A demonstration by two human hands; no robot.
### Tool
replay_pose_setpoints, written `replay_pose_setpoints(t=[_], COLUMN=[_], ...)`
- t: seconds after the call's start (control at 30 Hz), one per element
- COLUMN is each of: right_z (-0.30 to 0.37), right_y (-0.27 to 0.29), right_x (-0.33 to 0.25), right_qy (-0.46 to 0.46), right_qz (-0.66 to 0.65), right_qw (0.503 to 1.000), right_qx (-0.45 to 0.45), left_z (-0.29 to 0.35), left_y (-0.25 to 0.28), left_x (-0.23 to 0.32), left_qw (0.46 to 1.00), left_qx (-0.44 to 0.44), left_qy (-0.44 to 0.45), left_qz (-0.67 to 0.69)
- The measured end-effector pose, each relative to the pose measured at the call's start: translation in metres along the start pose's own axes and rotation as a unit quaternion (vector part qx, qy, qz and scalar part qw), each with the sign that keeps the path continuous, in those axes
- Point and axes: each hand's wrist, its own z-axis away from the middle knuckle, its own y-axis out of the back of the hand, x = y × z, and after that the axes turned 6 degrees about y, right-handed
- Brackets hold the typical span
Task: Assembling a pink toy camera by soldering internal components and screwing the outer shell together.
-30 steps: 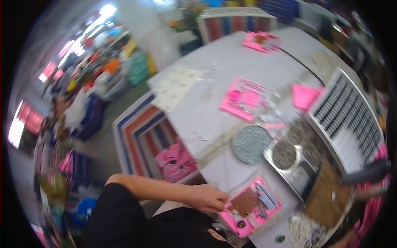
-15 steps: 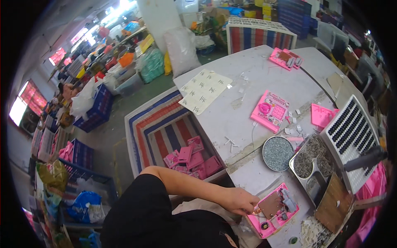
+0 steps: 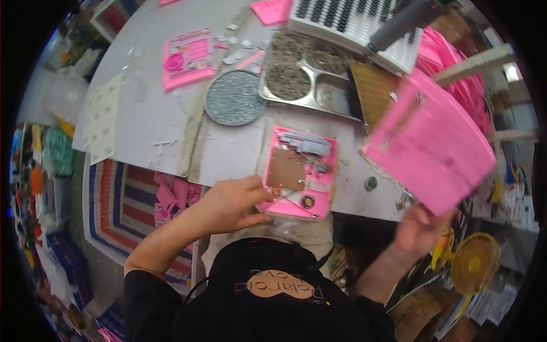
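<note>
One flat, pink plastic panel [image 3: 439,142], blurred, is up in R hand [image 3: 421,228], pinched at lower edge, tilted. L hand [image 3: 236,203] at L edge of open pink plastic casing [image 3: 322,200] w/ brown rectangular board [image 3: 286,170], nr edge of white table [image 3: 159,85]; can't tell if it's gripping. Beyond: round grey metal tray [image 3: 234,123], steel compartment tray [image 3: 312,101].

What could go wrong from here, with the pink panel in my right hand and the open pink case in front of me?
The pink panel might slip, since your right hand holds it only near its lower edge. Your left hand is right beside thin wires in the open pink case, so a finger could snag one. A wide swing might bump the metal tray and spill its small pieces.
</note>
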Motion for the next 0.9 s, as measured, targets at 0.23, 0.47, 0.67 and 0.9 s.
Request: replay_pose_setpoints(t=[0.23,0.47,0.67,0.9], right_z=[-0.004,-0.039,0.001,0.028], right_y=[-0.085,-0.040,-0.006,-0.023], right_x=[0.114,0.107,0.127,0.159], right_qy=[-0.120,0.011,0.058,0.038], right_qz=[0.068,0.554,0.719,0.761], right_qw=[0.982,0.787,0.611,0.618], right_qx=[-0.129,-0.272,-0.328,-0.194], left_z=[-0.064,-0.066,-0.049,-0.043], left_y=[0.009,0.045,0.046,0.019], left_x=[0.053,0.024,0.002,-0.006], left_qw=[0.776,0.761,0.760,0.750], left_qx=[0.070,0.250,0.294,0.284], left_qy=[0.108,0.059,0.070,0.109], left_qz=[0.617,0.596,0.575,0.587])
